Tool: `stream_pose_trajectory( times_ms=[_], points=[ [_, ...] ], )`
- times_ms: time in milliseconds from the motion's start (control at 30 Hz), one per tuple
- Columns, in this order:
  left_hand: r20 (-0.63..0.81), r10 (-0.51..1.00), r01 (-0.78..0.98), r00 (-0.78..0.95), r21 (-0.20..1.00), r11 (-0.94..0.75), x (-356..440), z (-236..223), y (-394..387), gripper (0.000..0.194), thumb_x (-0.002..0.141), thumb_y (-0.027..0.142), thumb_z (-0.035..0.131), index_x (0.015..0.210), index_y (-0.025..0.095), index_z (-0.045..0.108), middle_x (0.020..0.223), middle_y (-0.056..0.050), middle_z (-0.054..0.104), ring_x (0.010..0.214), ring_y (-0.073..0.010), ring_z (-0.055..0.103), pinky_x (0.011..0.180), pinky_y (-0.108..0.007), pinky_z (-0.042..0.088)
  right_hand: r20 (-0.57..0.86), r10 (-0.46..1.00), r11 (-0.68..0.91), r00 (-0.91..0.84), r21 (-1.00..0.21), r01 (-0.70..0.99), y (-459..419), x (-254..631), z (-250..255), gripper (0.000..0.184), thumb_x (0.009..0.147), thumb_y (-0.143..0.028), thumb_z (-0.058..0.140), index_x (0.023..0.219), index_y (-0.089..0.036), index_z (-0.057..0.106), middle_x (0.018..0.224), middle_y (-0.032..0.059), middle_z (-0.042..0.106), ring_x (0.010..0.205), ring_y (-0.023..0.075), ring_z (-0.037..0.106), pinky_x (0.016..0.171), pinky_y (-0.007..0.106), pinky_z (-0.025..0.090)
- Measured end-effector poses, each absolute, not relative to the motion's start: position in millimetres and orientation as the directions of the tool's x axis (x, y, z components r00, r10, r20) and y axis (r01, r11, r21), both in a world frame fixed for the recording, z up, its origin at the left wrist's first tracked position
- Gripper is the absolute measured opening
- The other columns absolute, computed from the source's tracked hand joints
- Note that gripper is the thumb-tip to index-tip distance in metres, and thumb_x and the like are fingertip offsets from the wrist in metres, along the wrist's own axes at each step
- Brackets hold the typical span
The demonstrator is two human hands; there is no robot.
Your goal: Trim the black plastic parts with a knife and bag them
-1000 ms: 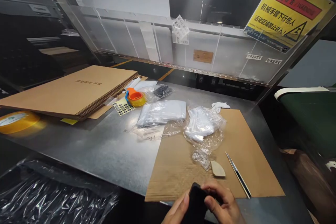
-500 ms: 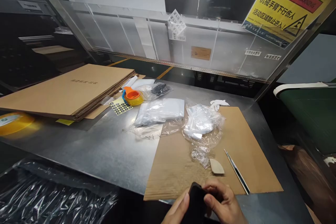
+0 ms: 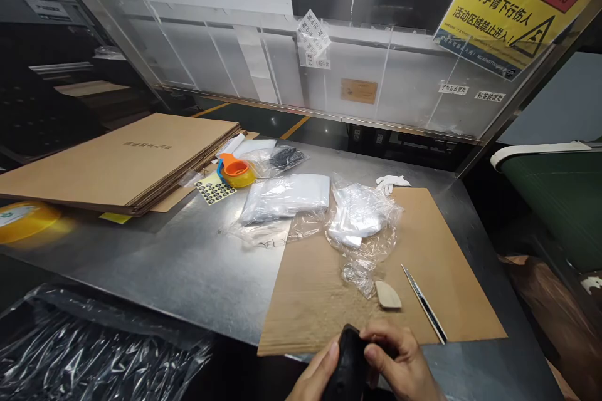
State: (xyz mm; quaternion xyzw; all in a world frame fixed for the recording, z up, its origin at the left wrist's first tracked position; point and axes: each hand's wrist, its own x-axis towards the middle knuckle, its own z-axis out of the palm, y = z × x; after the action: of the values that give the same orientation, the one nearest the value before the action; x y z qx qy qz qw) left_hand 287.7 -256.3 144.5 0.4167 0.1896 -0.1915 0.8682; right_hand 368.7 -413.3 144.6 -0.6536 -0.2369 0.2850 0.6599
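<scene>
At the bottom of the view I hold a black, smooth, rounded piece [image 3: 347, 360] whose exact kind I cannot make out. My left hand [image 3: 316, 376] grips its left side with the thumb along the edge. The thumb and fingers of my right hand [image 3: 397, 357] pinch its right edge. Just beyond the hands, on a cardboard sheet [image 3: 320, 294], lies a beige wedge-shaped pad [image 3: 388, 296]. To its right rests a slim utility knife [image 3: 424, 304]. Crumpled clear plastic bags with white contents [image 3: 360, 219] lie farther back.
Flat cardboard stacks [image 3: 141, 156] cover the table's left, near a tape dispenser [image 3: 235, 170], a sticker sheet [image 3: 214, 189] and a yellow tape roll [image 3: 28, 220]. A white glove [image 3: 392, 183] lies at the back. Black plastic [image 3: 94, 351] is at lower left; a clear panel [image 3: 226, 62] stands behind.
The black piece has turned slightly in my hands, showing more of its rounded, shinier face. Both hands keep their grip; the view has shifted a little.
</scene>
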Motion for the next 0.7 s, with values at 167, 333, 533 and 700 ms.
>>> stream_pose_trajectory(
  times_ms=[167,333,533,700],
  points=[
    [-0.510,-0.170,0.513,0.843,0.669,0.539,286,141,-258,0.066,0.075,0.066,0.046,0.106,0.010,0.060,0.073,-0.010,0.064,0.061,-0.0186,0.056,0.060,-0.029,0.042,-0.077,0.694,0.020,0.716,-0.992,-0.126,-413,368,141,0.022,0.083,-0.039,0.056,0.077,-0.019,0.052,0.056,-0.0048,0.051,0.046,0.0081,0.053,0.045,0.017,0.041],
    [-0.529,-0.183,0.539,0.829,0.669,0.511,288,137,-260,0.064,0.078,0.066,0.040,0.097,0.009,0.063,0.062,-0.009,0.065,0.052,-0.0165,0.054,0.053,-0.026,0.039,-0.110,0.662,0.078,0.742,-0.974,-0.213,-409,367,135,0.027,0.083,-0.042,0.057,0.074,-0.020,0.044,0.058,-0.0051,0.051,0.048,0.0072,0.052,0.046,0.017,0.041],
    [-0.530,-0.205,0.551,0.823,0.655,0.517,292,136,-258,0.068,0.079,0.067,0.036,0.090,0.006,0.062,0.059,-0.011,0.065,0.051,-0.0135,0.052,0.050,-0.023,0.034,-0.088,0.672,0.023,0.735,-0.990,-0.139,-409,368,135,0.023,0.084,-0.041,0.055,0.090,-0.019,0.054,0.062,-0.0034,0.054,0.050,0.0078,0.053,0.046,0.018,0.042],
    [-0.554,-0.241,0.590,0.797,0.627,0.509,293,135,-260,0.067,0.082,0.064,0.032,0.086,0.006,0.065,0.054,-0.008,0.062,0.046,-0.0121,0.049,0.048,-0.022,0.032,-0.099,0.648,0.008,0.755,-0.991,-0.136,-408,367,135,0.026,0.084,-0.040,0.055,0.071,-0.020,0.045,0.054,-0.0057,0.051,0.047,0.0072,0.052,0.046,0.017,0.041]
  ],
)
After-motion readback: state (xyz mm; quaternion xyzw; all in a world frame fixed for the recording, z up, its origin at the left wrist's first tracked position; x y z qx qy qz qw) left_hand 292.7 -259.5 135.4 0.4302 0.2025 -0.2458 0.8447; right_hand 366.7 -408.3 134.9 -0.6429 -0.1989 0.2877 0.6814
